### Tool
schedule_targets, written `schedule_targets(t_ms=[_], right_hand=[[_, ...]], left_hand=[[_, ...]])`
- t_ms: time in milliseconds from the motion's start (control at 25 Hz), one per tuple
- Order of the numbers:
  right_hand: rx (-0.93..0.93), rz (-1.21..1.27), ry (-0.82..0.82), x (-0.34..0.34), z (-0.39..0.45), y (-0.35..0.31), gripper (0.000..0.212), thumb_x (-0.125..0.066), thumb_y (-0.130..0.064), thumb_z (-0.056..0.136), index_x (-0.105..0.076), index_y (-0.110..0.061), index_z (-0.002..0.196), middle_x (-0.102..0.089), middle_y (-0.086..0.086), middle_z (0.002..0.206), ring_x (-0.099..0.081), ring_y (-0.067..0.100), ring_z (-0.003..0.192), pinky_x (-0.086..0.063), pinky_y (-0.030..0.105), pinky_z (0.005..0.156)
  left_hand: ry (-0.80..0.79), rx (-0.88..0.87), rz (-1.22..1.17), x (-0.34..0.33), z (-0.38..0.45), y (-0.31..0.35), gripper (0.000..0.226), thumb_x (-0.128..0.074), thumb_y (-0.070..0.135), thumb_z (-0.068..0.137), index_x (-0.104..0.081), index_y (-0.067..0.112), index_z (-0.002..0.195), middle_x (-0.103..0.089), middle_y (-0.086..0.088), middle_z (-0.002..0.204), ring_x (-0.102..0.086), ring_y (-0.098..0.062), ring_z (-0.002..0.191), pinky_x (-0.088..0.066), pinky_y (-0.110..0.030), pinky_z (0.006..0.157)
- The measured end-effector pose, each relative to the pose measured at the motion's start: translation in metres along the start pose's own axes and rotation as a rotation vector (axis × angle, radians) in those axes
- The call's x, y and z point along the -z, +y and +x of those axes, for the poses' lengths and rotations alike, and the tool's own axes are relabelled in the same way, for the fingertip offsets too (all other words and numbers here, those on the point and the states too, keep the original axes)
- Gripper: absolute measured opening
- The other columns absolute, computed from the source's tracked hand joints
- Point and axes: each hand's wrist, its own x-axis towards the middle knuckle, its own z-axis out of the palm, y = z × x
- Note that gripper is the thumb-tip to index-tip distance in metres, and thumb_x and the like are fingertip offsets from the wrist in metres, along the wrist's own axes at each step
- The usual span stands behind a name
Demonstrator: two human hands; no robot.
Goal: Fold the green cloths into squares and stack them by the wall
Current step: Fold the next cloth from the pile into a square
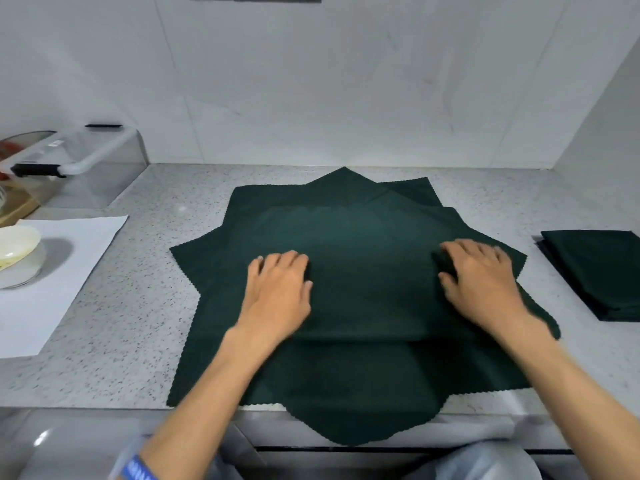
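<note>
Several dark green cloths [346, 372] lie spread in a rotated pile on the speckled counter [138, 306], their corners fanning out like a star and one corner hanging over the front edge. The top cloth [370, 271] has its near edge folded, forming a straight line across the pile. My left hand [280, 292] lies palm down on its left part, fingers curled at the tips. My right hand [481, 282] presses flat on its right part. A stack of folded green cloths [599, 271] sits at the right by the side wall.
A white sheet of paper [52, 271] lies at the left with a cream bowl [17, 244] on a glass dish. A clear lidded plastic container [79, 164] stands at the back left. The tiled back wall [329, 81] rises behind the counter.
</note>
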Motion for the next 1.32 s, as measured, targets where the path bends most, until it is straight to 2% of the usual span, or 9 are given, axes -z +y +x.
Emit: schedule_targets(t_ms=[80,200,440,640,720,880,1000,1160,1320], right_hand=[[0.124,0.135,0.113,-0.009,-0.045,-0.052,0.04,-0.051,-0.027,0.086,-0.062,-0.011,0.122,-0.062,0.009,0.129,-0.056,0.033,0.121,-0.041,0.052,0.105],[0.208,0.192,-0.015,-0.024,-0.098,-0.105,0.055,-0.028,-0.036,0.093,-0.058,-0.013,0.133,-0.054,0.005,0.142,-0.05,0.026,0.133,-0.036,0.042,0.112],[0.231,0.067,-0.035,-0.037,-0.107,-0.101,0.059,-0.017,-0.045,0.101,-0.042,-0.017,0.147,-0.04,-0.001,0.153,-0.038,0.022,0.141,-0.017,0.037,0.113],[0.238,0.038,-0.065,-0.035,-0.11,-0.102,0.062,-0.012,-0.045,0.102,-0.039,-0.015,0.149,-0.038,0.0,0.155,-0.037,0.024,0.142,-0.018,0.039,0.112],[0.216,0.034,-0.069,-0.032,-0.11,-0.103,0.06,-0.018,-0.043,0.101,-0.041,-0.015,0.148,-0.039,0.001,0.154,-0.038,0.025,0.142,-0.019,0.041,0.112],[0.209,0.071,-0.077,-0.032,-0.113,-0.108,0.058,-0.025,-0.043,0.098,-0.042,-0.017,0.147,-0.039,0.0,0.154,-0.037,0.022,0.142,-0.017,0.04,0.111],[0.135,0.091,-0.096,-0.027,-0.11,-0.055,0.068,-0.019,-0.052,0.095,-0.034,-0.018,0.151,-0.03,-0.002,0.158,-0.029,0.018,0.146,-0.011,0.035,0.116],[-0.004,0.169,-0.384,-0.006,-0.107,0.059,0.064,-0.015,-0.056,0.1,0.006,-0.031,0.155,0.014,-0.014,0.16,0.016,0.0,0.145,0.009,0.022,0.117],[0.089,0.198,-0.476,-0.002,-0.097,0.082,0.067,-0.014,-0.057,0.093,0.016,-0.032,0.147,0.02,-0.015,0.156,0.016,0.002,0.146,0.008,0.019,0.116]], left_hand=[[-0.093,0.035,-0.064,-0.003,-0.032,0.015,0.053,-0.032,0.04,0.102,-0.035,0.017,0.149,-0.033,-0.002,0.158,-0.027,-0.023,0.145,-0.015,-0.042,0.119],[-0.207,0.052,-0.024,-0.015,-0.063,0.022,0.075,0.005,0.047,0.091,-0.018,0.016,0.156,-0.013,-0.002,0.164,-0.009,-0.021,0.151,-0.009,-0.045,0.122],[-0.228,0.047,-0.035,-0.018,-0.073,0.0,0.085,0.015,0.056,0.083,-0.003,0.02,0.157,0.003,0.001,0.165,0.008,-0.019,0.152,0.005,-0.04,0.121],[-0.262,0.297,0.182,0.024,-0.104,-0.074,0.064,-0.006,0.041,0.099,-0.005,0.013,0.156,0.002,-0.006,0.166,0.004,-0.023,0.152,-0.002,-0.045,0.123],[-0.101,0.103,0.057,0.016,-0.091,-0.042,0.059,-0.019,0.033,0.102,-0.017,0.006,0.154,-0.009,-0.011,0.164,-0.007,-0.028,0.151,-0.008,-0.046,0.123],[-0.201,-0.307,-0.064,-0.022,-0.079,0.039,0.069,-0.008,0.044,0.097,-0.027,0.008,0.153,-0.019,-0.005,0.162,-0.019,-0.022,0.149,-0.015,-0.042,0.12],[-0.268,-0.272,-0.035,-0.027,-0.082,0.033,0.077,0.011,0.053,0.087,-0.001,0.02,0.156,0.008,0.009,0.161,0.007,-0.011,0.15,0.003,-0.032,0.121],[-0.337,-0.231,-0.08,-0.013,-0.084,0.029,0.078,0.019,0.054,0.08,0.012,0.03,0.154,0.022,0.017,0.158,0.024,-0.005,0.145,0.011,-0.032,0.121],[-0.311,-0.014,-0.039,0.008,-0.091,-0.01,0.061,-0.011,0.044,0.096,0.004,0.04,0.154,0.016,0.015,0.159,0.015,-0.01,0.149,0.003,-0.036,0.123]])
